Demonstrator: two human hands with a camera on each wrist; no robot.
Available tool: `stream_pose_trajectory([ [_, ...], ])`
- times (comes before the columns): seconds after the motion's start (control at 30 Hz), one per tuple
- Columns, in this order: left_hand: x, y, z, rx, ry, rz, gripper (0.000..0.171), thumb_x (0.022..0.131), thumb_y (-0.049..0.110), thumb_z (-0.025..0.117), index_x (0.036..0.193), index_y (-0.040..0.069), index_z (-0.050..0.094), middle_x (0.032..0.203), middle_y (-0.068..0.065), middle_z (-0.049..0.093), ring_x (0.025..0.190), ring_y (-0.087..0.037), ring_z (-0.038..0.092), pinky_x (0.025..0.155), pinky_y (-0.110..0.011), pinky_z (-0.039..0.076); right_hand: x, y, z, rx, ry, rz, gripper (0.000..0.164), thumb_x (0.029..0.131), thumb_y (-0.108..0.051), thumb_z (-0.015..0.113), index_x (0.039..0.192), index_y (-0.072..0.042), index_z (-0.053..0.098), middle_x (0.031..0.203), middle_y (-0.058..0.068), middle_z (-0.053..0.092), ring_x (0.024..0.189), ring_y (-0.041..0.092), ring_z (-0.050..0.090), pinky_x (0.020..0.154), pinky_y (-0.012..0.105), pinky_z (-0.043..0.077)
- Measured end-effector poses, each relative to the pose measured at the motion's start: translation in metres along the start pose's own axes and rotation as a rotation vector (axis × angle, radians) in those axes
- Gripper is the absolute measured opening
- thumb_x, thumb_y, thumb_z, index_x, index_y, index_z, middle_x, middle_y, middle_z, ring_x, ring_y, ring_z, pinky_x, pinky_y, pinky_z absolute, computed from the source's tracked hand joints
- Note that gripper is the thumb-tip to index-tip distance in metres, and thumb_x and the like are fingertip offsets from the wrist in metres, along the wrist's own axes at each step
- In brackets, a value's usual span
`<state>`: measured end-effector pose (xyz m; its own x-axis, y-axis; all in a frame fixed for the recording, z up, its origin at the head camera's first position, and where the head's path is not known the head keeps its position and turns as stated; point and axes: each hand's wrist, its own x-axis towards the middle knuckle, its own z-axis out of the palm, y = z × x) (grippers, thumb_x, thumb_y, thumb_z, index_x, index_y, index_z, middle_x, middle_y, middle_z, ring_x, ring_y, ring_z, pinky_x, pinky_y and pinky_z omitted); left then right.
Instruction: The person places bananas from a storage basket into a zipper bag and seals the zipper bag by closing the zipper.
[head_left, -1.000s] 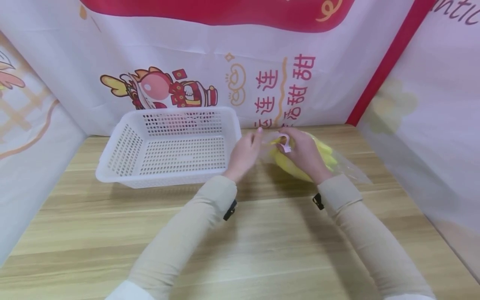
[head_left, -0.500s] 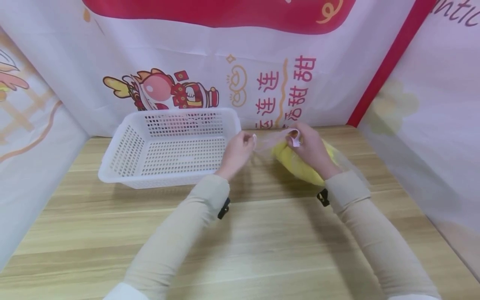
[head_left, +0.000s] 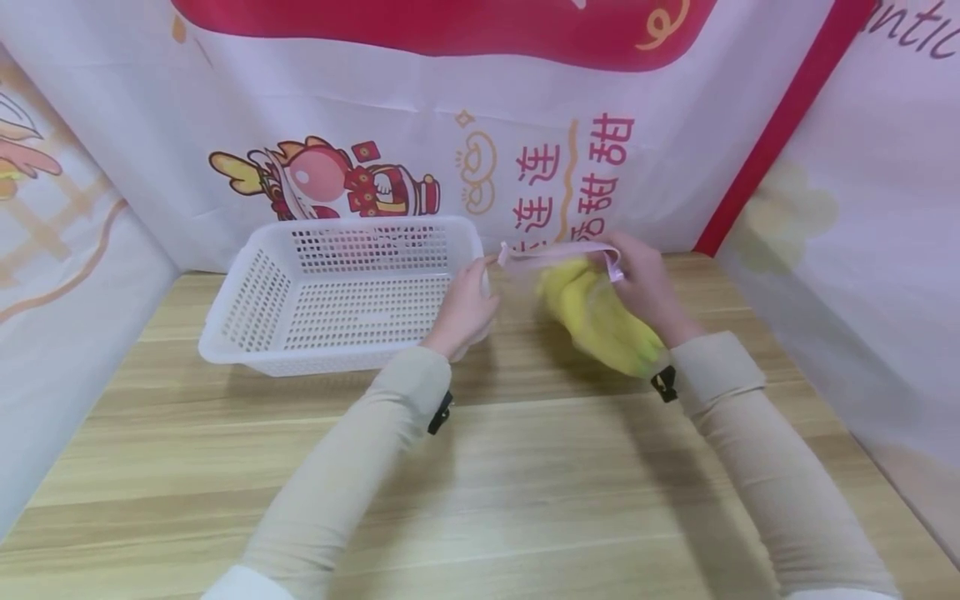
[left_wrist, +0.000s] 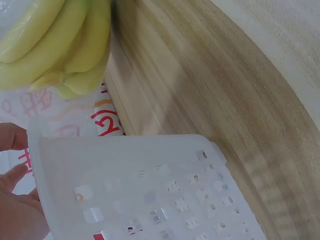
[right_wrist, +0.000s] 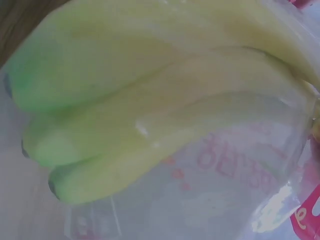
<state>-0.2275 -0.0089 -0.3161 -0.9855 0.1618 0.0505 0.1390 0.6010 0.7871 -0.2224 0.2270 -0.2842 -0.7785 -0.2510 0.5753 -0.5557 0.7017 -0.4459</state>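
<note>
The bananas [head_left: 600,321] are yellow, turning green toward their tips, which end in dark brown. Their plastic bag [head_left: 558,252] is see-through, with a pale lilac-pink edge. The basket [head_left: 330,360] is white, patterned all over with rows of small rectangular holes. The tabletop [head_left: 540,500] shows light tan wood grain with browner streaks. The backdrop [head_left: 360,92] is white, printed with red characters, orange line drawings and a red-and-yellow cartoon figure [head_left: 318,175]. Sleeves [head_left: 352,467] are beige; the wrist straps [head_left: 441,414] black.
</note>
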Motion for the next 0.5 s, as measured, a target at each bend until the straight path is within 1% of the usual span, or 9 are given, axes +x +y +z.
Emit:
stream_pose_trajectory([
  [0.07, 0.001, -0.001, -0.001, 0.02, 0.0, 0.009, 0.066, 0.088, 0.005, 0.057, 0.148, 0.015, 0.032, 0.149, -0.018, 0.037, 0.135, -0.034, 0.041, 0.113, -0.049, 0.035, 0.002, 0.0, -0.003, 0.009, -0.004, 0.033, 0.017, 0.087, 0.012, 0.053, 0.102, 0.011, 0.06, 0.104, 0.029, 0.062, 0.099, 0.042, 0.059, 0.094, 0.051, 0.049],
  [0.13, 0.002, -0.001, -0.003, 0.043, 0.0, 0.019, 0.066, 0.087, 0.005, 0.057, 0.148, 0.014, 0.032, 0.149, -0.019, 0.038, 0.133, -0.035, 0.042, 0.112, -0.049, 0.037, 0.005, -0.001, -0.006, 0.027, 0.004, 0.087, 0.02, 0.086, 0.013, 0.051, 0.103, 0.011, 0.061, 0.113, 0.029, 0.057, 0.108, 0.043, 0.054, 0.099, 0.053, 0.045],
  [0.23, 0.003, -0.002, -0.004, 0.062, -0.003, 0.024, 0.067, 0.087, 0.004, 0.058, 0.148, 0.014, 0.032, 0.147, -0.02, 0.039, 0.131, -0.035, 0.044, 0.11, -0.049, 0.04, 0.008, -0.003, -0.01, 0.04, 0.052, 0.184, 0.022, 0.087, 0.011, 0.05, 0.105, 0.01, 0.063, 0.121, 0.029, 0.05, 0.116, 0.042, 0.047, 0.102, 0.055, 0.042],
  [0.3, 0.003, -0.002, -0.005, 0.062, -0.009, 0.021, 0.068, 0.086, 0.004, 0.058, 0.148, 0.014, 0.032, 0.148, -0.02, 0.038, 0.131, -0.035, 0.044, 0.109, -0.05, 0.041, 0.009, -0.005, -0.012, 0.047, 0.104, 0.251, 0.022, 0.088, 0.008, 0.051, 0.105, 0.007, 0.065, 0.117, 0.027, 0.052, 0.112, 0.036, 0.048, 0.099, 0.051, 0.043],
  [0.37, 0.004, -0.003, -0.005, 0.049, -0.013, 0.023, 0.069, 0.086, 0.004, 0.059, 0.149, 0.014, 0.031, 0.149, -0.019, 0.037, 0.133, -0.035, 0.042, 0.109, -0.05, 0.04, 0.01, -0.006, -0.014, 0.055, 0.166, 0.304, 0.026, 0.088, 0.008, 0.05, 0.107, 0.003, 0.068, 0.113, 0.023, 0.058, 0.104, 0.026, 0.052, 0.096, 0.043, 0.046],
  [0.43, 0.004, -0.003, -0.004, 0.034, -0.015, 0.034, 0.071, 0.086, 0.005, 0.06, 0.149, 0.014, 0.03, 0.151, -0.019, 0.034, 0.136, -0.035, 0.039, 0.112, -0.05, 0.037, 0.011, -0.006, -0.015, 0.061, 0.232, 0.33, 0.03, 0.088, 0.009, 0.049, 0.108, -0.001, 0.069, 0.111, 0.019, 0.065, 0.095, 0.012, 0.056, 0.093, 0.032, 0.048],
  [0.5, 0.004, -0.003, -0.003, 0.01, -0.019, 0.052, 0.073, 0.087, 0.008, 0.063, 0.15, 0.015, 0.028, 0.153, -0.018, 0.032, 0.139, -0.034, 0.036, 0.114, -0.05, 0.033, 0.011, -0.007, -0.016, 0.074, 0.294, 0.339, 0.034, 0.088, 0.01, 0.048, 0.107, -0.005, 0.071, 0.107, 0.016, 0.069, 0.084, -0.002, 0.056, 0.088, 0.022, 0.049],
])
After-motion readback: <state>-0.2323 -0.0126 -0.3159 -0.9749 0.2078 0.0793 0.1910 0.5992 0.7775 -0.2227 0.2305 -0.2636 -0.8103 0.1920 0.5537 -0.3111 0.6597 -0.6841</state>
